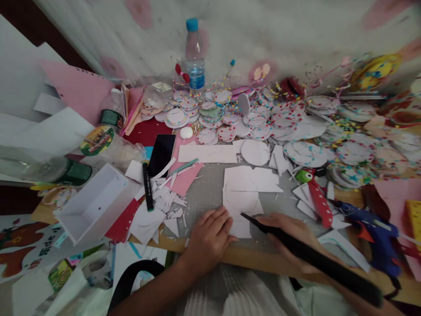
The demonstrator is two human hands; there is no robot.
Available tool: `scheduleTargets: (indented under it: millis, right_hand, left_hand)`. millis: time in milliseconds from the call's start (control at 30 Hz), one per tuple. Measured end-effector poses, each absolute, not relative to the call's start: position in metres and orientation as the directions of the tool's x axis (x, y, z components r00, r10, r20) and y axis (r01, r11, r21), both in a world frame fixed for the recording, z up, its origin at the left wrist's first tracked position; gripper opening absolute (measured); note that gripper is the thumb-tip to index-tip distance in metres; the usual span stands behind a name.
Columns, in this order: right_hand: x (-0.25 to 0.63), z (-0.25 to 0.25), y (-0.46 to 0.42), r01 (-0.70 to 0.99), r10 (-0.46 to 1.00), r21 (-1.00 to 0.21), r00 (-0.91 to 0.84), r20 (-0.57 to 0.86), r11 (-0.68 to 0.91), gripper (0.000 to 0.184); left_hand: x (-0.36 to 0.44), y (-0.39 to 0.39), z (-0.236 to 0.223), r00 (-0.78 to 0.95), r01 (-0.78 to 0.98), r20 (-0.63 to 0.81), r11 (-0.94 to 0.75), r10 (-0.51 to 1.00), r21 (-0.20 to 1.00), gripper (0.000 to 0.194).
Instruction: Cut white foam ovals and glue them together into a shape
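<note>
My left hand lies flat, fingers spread, on the near edge of a white paper sheet marked with a drawn circle. My right hand is closed around a long black knife-like tool, whose tip touches the paper's right side. The sheet rests on a grey cutting mat on the wooden table. More cut white pieces lie just beyond it.
Several decorated paper discs cover the far table near a water bottle. A phone, black marker, white scraps and white box sit left. A blue glue gun and red scissors lie right.
</note>
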State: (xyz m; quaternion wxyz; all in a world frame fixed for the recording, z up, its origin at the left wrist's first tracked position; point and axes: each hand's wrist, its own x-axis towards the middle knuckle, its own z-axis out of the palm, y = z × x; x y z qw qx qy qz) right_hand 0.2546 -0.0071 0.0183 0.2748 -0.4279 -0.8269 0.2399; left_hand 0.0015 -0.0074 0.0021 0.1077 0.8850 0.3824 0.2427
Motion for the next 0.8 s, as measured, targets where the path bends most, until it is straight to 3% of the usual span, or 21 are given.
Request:
scheduleTargets:
  millis: [100,200,267,367,500,667,800]
  right_hand:
    - [0.278,0.026,-0.019,0.730,0.955,-0.620,-0.165,0.247,0.287,0.021]
    - [0.291,0.028,-0.027,0.791,0.944,-0.608,0.149,0.295,0.065,0.022]
    - [0.288,0.025,-0.027,0.797,0.917,-0.605,0.248,0.313,-0.009,0.024]
    - [0.271,0.019,-0.017,0.793,0.902,-0.609,0.283,0.325,-0.030,0.027]
    - [0.240,0.010,0.011,0.716,0.898,-0.695,0.261,0.355,0.066,0.031]
    - [0.218,0.000,0.045,0.522,0.955,-0.849,0.203,0.217,0.082,0.034]
    - [0.216,-0.001,0.049,0.483,0.962,-0.874,0.213,0.171,0.048,0.034]
  left_hand:
    - [-0.009,0.001,0.006,0.641,0.601,0.342,-0.727,0.687,0.333,0.025]
    - [-0.029,0.011,0.013,0.678,0.599,0.326,-0.752,0.659,0.275,0.022]
    - [-0.043,0.014,0.019,0.699,0.605,0.291,-0.757,0.653,0.246,0.019]
    - [-0.056,0.012,0.025,0.595,0.698,0.236,-0.640,0.768,0.321,0.024]
    - [-0.052,0.004,0.023,0.302,0.722,0.126,-0.312,0.945,0.618,0.035]
    - [-0.037,0.014,0.016,0.139,0.411,-0.124,0.057,0.982,0.910,0.038]
    - [-0.023,0.028,0.022,0.096,0.194,-0.394,0.371,0.914,0.908,0.041]
